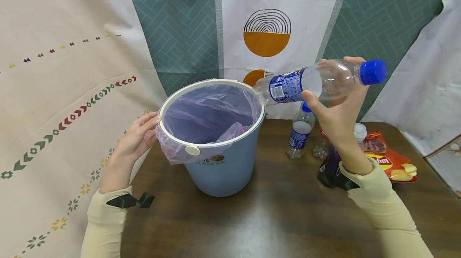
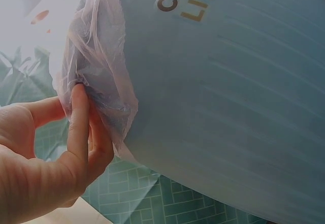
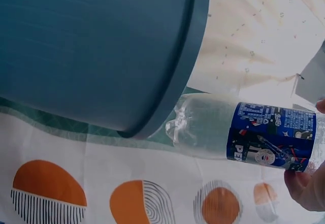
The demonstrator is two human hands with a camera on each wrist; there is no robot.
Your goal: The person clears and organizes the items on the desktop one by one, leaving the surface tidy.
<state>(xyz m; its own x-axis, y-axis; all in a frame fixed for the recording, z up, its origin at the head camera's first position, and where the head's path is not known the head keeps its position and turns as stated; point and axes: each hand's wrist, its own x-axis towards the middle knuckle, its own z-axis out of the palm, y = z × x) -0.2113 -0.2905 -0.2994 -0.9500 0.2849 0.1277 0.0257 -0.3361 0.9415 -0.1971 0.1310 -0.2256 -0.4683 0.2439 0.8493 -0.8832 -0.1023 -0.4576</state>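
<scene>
A blue trash bin with a white rim stands on the table, lined with a thin pink plastic bag folded over its edge. My left hand grips the bin's rim on the left side; in the left wrist view its fingers press against the bag. My right hand holds a clear plastic bottle with a blue cap and blue label. The bottle lies nearly sideways, its base right at the bin's right rim. In the right wrist view the bottle looks see-through, with no drink visible.
Behind my right forearm stand another blue-capped bottle, a clear bottle and a dark-bottomed bottle. A red chip bag lies at the table's right. Patterned curtains hang behind the wooden table.
</scene>
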